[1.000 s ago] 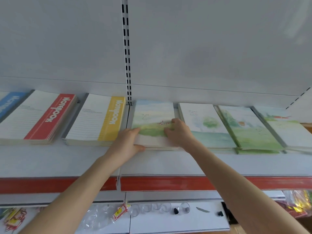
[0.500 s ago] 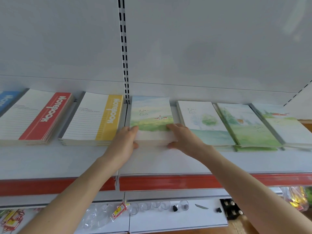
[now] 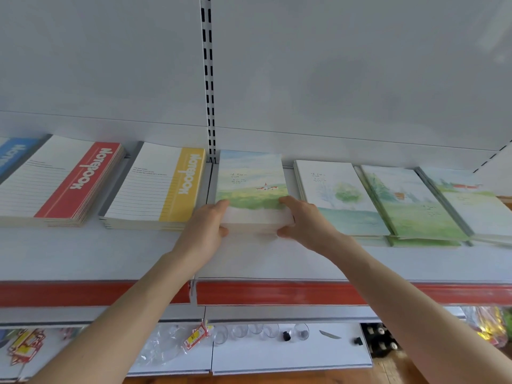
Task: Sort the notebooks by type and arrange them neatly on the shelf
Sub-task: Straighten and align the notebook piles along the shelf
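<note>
Left grip (image 3: pixel 206 227) and right grip (image 3: pixel 304 223) each pinch a near corner of the watercolor notebook stack (image 3: pixel 250 187), sitting mid-shelf (image 3: pixel 110 253) between the yellow notebooks (image 3: pixel 163 187) and the tree-cover notebooks (image 3: pixel 338 195).

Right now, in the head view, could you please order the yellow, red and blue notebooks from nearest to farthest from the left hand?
1. Yellow notebooks, beside the left hand.
2. Red notebooks, further left.
3. Blue notebooks, far left edge.

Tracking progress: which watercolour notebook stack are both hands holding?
The leftmost watercolour-cover notebook stack, showing a red-roofed village: only here do the left hand and right hand hold the front corners.
</note>
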Demonstrator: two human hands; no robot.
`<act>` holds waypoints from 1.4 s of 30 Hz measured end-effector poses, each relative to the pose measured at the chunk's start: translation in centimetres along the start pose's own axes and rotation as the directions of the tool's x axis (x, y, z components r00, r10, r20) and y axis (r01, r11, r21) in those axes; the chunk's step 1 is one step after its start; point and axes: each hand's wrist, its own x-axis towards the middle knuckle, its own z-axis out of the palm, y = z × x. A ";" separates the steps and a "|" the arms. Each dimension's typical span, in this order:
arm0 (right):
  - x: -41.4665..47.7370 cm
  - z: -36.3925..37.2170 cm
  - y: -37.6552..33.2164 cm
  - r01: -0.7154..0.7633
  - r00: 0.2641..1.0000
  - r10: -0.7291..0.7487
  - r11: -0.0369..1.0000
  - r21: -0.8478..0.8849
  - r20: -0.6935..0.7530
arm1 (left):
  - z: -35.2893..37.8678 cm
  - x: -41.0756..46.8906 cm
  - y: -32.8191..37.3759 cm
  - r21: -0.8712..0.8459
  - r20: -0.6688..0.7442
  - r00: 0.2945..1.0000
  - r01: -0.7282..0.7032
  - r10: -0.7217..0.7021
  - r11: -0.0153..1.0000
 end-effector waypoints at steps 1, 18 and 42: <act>-0.1 0.0 -0.1 -0.016 1.000 0.016 1.000 0.016 0.003 | 0.0 0.0 0.1 -0.019 -0.008 1.000 0.012 -0.012 1.000; 0.5 -0.3 -0.5 -0.026 0.996 0.025 1.000 0.007 0.088 | -0.1 0.0 0.0 -0.074 -0.009 0.999 0.046 -0.047 0.996; 6.9 -0.7 -0.6 -0.184 0.968 0.226 0.935 0.304 -0.109 | -1.0 6.2 2.0 -0.230 -0.121 0.956 0.235 -0.267 0.944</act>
